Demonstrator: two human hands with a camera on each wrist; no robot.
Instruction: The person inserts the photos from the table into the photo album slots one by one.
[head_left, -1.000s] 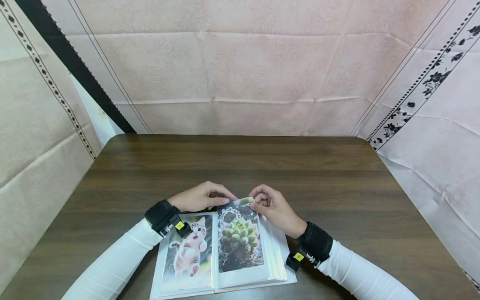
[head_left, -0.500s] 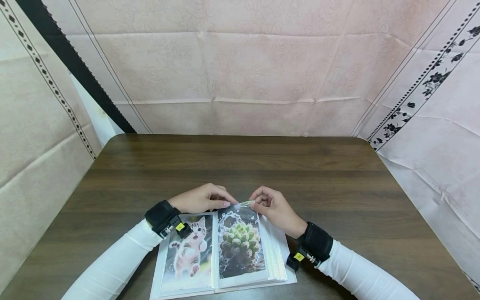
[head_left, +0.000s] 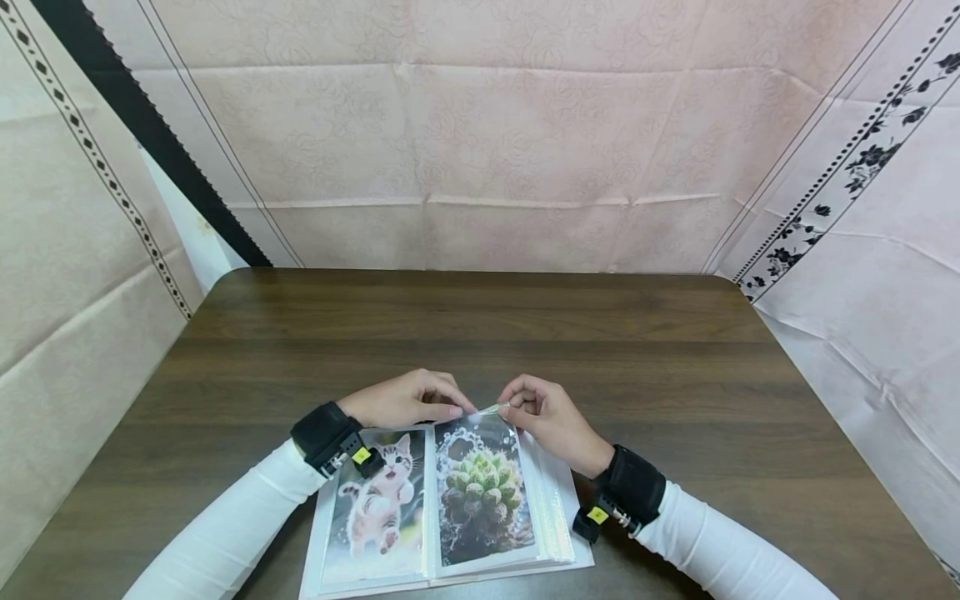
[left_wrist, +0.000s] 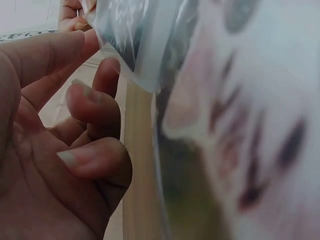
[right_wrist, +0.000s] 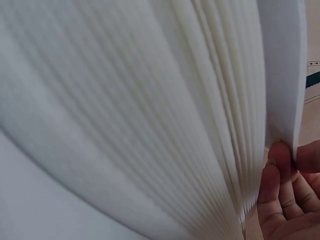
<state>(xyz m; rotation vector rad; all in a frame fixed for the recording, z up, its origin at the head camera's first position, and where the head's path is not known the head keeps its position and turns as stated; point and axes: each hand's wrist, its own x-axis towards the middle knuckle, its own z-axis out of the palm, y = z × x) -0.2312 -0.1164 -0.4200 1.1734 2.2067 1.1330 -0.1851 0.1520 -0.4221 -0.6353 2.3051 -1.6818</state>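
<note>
An open photo album [head_left: 468, 575] lies on the table, with a kitten photo [head_left: 378, 504] on its left page. On the right page, a succulent photo [head_left: 483, 492] sits inside a clear plastic sleeve [left_wrist: 150, 55]. My left hand [head_left: 408, 398] pinches the top edge of this sleeve between thumb and forefinger; the other fingers curl loosely below, as the left wrist view shows. With thumb and forefinger, my right hand [head_left: 547, 421] pinches the sleeve's upper right corner. In the right wrist view, the right fingertips [right_wrist: 280, 157] meet the edge of a white page [right_wrist: 284, 75].
A stack of further album pages [right_wrist: 200, 125] fans out under the right page. Brown wooden table [head_left: 480, 325] surrounds the album. Patterned cloth [head_left: 480, 150] hangs behind and at both sides. Black camera straps [head_left: 637, 483] wrap both wrists.
The succulent photo has slid down within its sleeve, its lower edge now nearer the page bottom. Both hands have sunk slightly, keeping their pinch on the sleeve's top edge.
</note>
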